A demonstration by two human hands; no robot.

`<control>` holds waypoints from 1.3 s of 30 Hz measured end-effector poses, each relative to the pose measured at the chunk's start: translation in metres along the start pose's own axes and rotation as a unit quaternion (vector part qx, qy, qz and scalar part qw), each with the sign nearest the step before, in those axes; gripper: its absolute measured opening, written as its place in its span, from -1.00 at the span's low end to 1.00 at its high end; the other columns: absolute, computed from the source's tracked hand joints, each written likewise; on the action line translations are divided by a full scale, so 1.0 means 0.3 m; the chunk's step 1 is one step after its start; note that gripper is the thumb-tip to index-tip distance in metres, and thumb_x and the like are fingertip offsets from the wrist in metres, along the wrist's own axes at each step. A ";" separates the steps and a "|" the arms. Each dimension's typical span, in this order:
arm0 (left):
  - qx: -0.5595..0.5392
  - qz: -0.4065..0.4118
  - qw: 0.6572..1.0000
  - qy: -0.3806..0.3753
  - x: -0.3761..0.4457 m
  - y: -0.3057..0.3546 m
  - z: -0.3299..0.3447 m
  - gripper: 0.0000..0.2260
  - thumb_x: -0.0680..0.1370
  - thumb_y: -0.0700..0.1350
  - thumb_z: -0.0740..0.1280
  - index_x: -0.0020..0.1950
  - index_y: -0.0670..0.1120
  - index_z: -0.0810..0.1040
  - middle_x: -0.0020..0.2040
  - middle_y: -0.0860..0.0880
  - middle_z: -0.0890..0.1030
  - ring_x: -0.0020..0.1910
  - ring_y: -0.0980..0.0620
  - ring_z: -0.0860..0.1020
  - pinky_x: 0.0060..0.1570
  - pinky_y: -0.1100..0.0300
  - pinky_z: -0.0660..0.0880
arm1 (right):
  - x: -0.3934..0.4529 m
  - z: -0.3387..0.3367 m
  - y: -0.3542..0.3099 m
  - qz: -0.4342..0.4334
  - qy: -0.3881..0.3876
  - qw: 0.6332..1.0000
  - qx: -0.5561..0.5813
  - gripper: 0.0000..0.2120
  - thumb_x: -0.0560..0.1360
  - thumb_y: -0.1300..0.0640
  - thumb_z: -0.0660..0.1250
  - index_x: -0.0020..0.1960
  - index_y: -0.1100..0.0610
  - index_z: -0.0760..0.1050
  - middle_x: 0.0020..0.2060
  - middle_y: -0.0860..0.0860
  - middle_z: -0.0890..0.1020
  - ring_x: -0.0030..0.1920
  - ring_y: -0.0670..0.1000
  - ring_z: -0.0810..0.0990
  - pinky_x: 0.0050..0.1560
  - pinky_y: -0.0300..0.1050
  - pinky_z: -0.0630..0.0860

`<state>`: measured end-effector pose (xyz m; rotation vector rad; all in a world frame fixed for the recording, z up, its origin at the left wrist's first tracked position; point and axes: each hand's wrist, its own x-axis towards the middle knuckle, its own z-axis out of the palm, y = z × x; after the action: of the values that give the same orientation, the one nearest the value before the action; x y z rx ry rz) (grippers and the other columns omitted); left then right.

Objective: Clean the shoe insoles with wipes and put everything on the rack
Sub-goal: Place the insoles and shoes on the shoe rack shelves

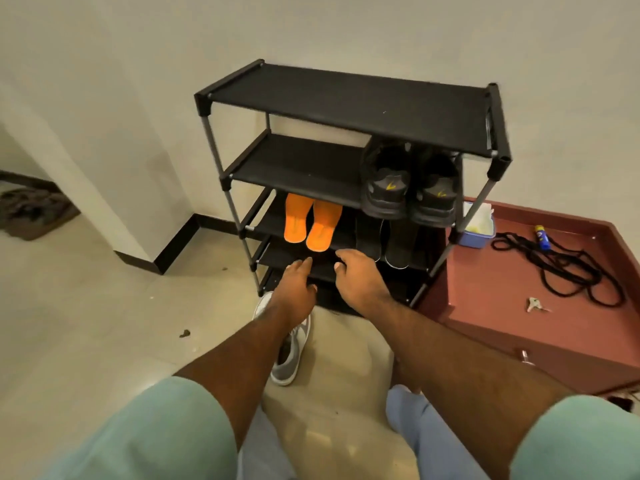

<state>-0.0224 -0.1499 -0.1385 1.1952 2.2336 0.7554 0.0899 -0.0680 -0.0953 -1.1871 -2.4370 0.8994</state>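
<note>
A black multi-tier shoe rack (346, 98) stands against the wall. A pair of black shoes (410, 188) sits on the right of its second shelf. On the third shelf two orange insoles (310, 223) lie at the left and two dark insoles (394, 247) at the right. My left hand (298, 289) reaches to the front edge of a lower shelf, fingers stretched out and holding nothing. My right hand (356, 278) rests beside it on the same edge with its fingers curled and their tips hidden. A grey and white sneaker (289, 358) lies on the floor under my left forearm.
A blue wipes pack (476, 230) stands on a maroon platform (502, 323) right of the rack, with a black cord (561, 268), keys (535, 304) and a small tube (542, 236). A doormat (34, 209) lies far left. My knees fill the bottom.
</note>
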 end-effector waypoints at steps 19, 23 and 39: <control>0.006 -0.249 0.959 -0.134 0.279 -0.780 0.462 -0.66 0.64 -0.15 0.18 0.38 -0.22 0.49 0.31 -0.22 0.55 0.34 -0.19 0.47 0.37 0.08 0.32 | 0.289 0.916 0.442 0.173 -0.279 0.940 -0.091 -0.71 0.54 0.19 0.16 0.21 0.18 0.51 0.20 0.15 0.56 0.18 0.17 0.52 0.03 -0.11 0.44; -0.003 -0.263 0.956 -0.128 0.397 -0.887 0.564 -0.70 0.65 -0.05 0.22 0.29 -0.16 0.54 0.22 -0.19 0.60 0.23 -0.19 0.54 0.21 0.06 0.44 | 0.340 1.112 0.520 0.227 -0.284 0.929 -0.068 -0.72 0.54 0.13 0.25 0.22 0.18 0.50 0.21 0.15 0.56 0.21 0.17 0.51 0.03 -0.13 0.42; -0.004 -0.273 0.960 -0.066 0.381 -0.834 0.567 -0.80 0.51 -0.13 0.39 -0.27 -0.19 0.55 -0.27 -0.14 0.58 -0.17 -0.19 0.57 -0.28 0.15 0.33 | 0.332 1.009 0.554 0.266 -0.221 0.938 -0.014 -0.72 0.52 0.19 0.22 0.22 0.11 0.44 0.17 0.15 0.55 0.15 0.22 0.52 0.04 -0.11 0.45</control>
<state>-0.1144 -0.1277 -0.4478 0.5488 2.2805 0.4443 -0.0217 -0.0361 -0.4357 -1.8809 -2.4873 1.4164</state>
